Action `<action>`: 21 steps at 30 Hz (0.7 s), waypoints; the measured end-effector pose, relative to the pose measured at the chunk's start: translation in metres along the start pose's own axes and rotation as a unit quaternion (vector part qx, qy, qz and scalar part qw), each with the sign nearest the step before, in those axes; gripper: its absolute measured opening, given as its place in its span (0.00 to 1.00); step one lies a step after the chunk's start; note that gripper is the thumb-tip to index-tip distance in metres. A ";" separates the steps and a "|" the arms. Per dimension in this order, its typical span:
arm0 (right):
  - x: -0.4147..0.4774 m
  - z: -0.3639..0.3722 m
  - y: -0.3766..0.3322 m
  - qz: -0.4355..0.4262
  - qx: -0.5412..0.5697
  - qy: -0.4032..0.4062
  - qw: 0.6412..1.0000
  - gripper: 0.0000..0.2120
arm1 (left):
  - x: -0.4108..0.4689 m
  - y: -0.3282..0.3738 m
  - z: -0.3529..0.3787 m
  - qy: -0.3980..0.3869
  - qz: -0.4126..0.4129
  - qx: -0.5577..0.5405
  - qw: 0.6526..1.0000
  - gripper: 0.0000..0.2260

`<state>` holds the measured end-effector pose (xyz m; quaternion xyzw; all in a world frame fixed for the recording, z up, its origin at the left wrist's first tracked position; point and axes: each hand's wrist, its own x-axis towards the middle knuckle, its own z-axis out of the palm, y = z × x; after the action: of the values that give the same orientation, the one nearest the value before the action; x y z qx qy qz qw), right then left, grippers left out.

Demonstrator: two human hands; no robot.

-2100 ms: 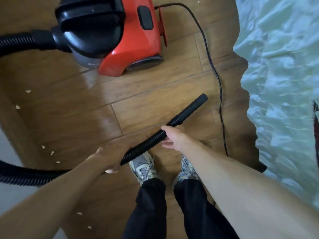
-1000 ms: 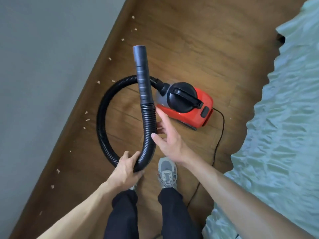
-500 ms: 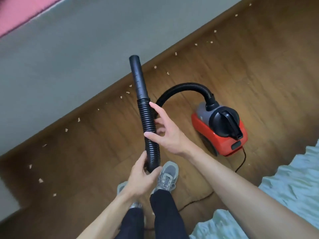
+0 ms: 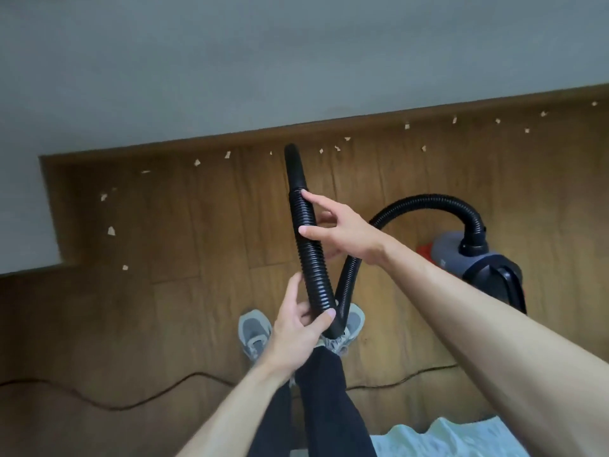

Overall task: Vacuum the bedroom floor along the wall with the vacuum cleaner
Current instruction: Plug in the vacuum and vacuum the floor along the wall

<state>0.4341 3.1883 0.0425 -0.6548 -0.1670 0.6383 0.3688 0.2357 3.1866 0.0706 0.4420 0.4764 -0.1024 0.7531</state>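
1. Now my left hand (image 4: 296, 328) grips the black ribbed hose (image 4: 311, 268) at its lowest bend, with the thumb and fingers curled round it.
2. Up the hose from that grip, my right hand (image 4: 344, 232) is spread with the fingers fairly straight. The thumb lies across the front of the ribs, the forefinger tip touches them just below the smooth nozzle (image 4: 294, 166), and the other fingers pass behind. It is not clenched.
3. Beyond my right hand the nozzle points at the skirting (image 4: 329, 127) under the grey wall (image 4: 230, 77), its tip close to both.
4. From my left grip the hose doubles back, passes behind my right wrist and arches over to the vacuum cleaner (image 4: 478, 258), which stands on the wooden floor (image 4: 164, 308) to the right of both hands.
5. Pale scraps (image 4: 111, 230) lie scattered along the wall, on either side of the nozzle.
6. Below my left grip are my grey shoes (image 4: 253, 331); nearer me a dark cord (image 4: 131, 405) trails over the floor, and pale bedding (image 4: 445, 440) shows under my right forearm.
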 end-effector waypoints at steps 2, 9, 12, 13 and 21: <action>0.014 0.017 -0.006 0.024 0.002 -0.026 0.999 0.33 | -0.007 -0.003 -0.015 0.014 -0.005 -0.030 0.999 0.37; 0.057 0.089 -0.025 0.068 -0.041 -0.074 0.994 0.30 | -0.022 -0.013 -0.065 0.064 0.047 -0.147 0.986 0.44; 0.074 0.120 -0.031 0.092 -0.066 -0.092 0.989 0.30 | -0.030 -0.018 -0.084 0.085 0.067 -0.161 0.981 0.43; 0.079 0.130 -0.032 0.099 -0.077 -0.099 0.987 0.30 | -0.033 -0.020 -0.090 0.093 0.073 -0.160 0.980 0.41; 0.103 0.200 -0.028 0.152 -0.130 -0.156 0.967 0.30 | -0.059 -0.054 -0.141 0.114 0.082 -0.190 0.972 0.37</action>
<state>0.2630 3.3319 0.0062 -0.6072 -0.2022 0.7540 0.1482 0.0853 3.2471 0.0658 0.3370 0.5324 0.1033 0.7696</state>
